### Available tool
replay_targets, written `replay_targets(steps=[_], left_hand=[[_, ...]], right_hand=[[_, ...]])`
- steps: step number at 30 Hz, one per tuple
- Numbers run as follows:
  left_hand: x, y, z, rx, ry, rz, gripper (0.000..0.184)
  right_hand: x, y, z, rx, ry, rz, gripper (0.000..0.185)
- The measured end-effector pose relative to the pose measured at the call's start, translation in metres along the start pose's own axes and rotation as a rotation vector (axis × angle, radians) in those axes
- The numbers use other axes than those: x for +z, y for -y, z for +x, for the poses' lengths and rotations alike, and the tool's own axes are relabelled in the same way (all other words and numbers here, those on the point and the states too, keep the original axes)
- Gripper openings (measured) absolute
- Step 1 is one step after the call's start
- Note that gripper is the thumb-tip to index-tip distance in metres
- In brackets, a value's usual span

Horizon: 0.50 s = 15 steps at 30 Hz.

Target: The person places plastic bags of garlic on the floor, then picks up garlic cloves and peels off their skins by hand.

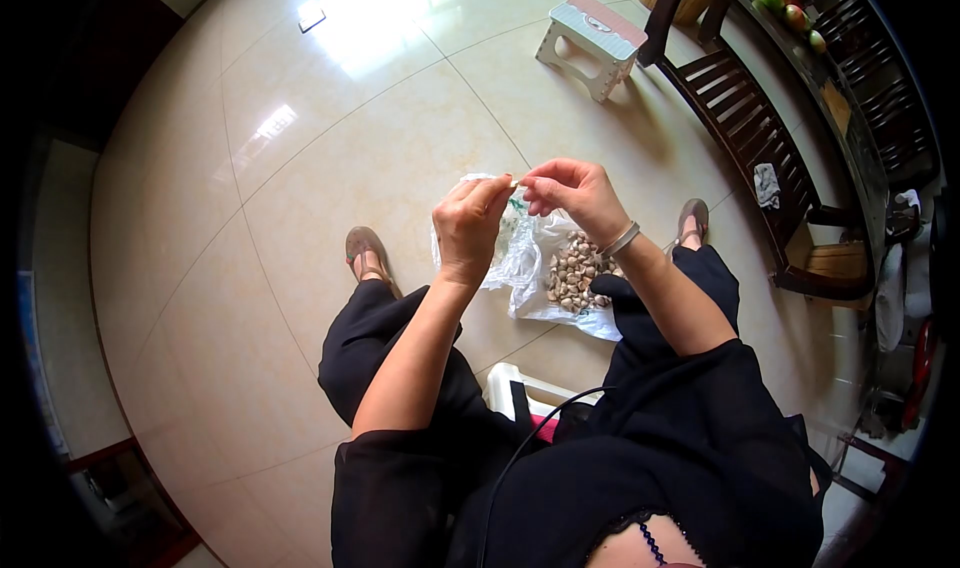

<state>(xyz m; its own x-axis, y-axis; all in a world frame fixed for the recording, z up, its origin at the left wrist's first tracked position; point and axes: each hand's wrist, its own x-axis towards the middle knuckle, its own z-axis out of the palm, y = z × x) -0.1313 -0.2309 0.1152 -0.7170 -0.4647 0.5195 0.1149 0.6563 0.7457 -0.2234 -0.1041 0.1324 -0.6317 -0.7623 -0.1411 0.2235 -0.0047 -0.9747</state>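
Observation:
My left hand [468, 226] and my right hand [582, 200] meet at the fingertips, in front of me and above the floor. Between them is a small pale piece that looks like a garlic clove [515, 182], mostly covered by the fingers. Both hands are closed in a pinch on it. Under my right forearm lies a heap of unpeeled garlic cloves [573, 273] on a spread white plastic bag [540, 306]. A second crumpled white bag [515, 253] with green print sits below my hands; its contents are hard to make out.
My feet stand on the tiled floor [290, 298] either side of the bags. A pink and white step stool [598, 30] stands ahead to the right. Along the right runs a dark wooden bench [735, 98] with a white cloth [767, 185]. A phone-like object [312, 20] lies far left.

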Motion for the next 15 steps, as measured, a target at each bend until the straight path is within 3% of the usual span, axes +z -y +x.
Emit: replay_targets(steps=[15], left_hand=[[-0.0017, -0.0021, -0.0016, 0.249, 0.076, 0.302, 0.005]], right_hand=[[-0.0034, 0.0016, -0.0016, 0.143, 0.087, 0.062, 0.022]])
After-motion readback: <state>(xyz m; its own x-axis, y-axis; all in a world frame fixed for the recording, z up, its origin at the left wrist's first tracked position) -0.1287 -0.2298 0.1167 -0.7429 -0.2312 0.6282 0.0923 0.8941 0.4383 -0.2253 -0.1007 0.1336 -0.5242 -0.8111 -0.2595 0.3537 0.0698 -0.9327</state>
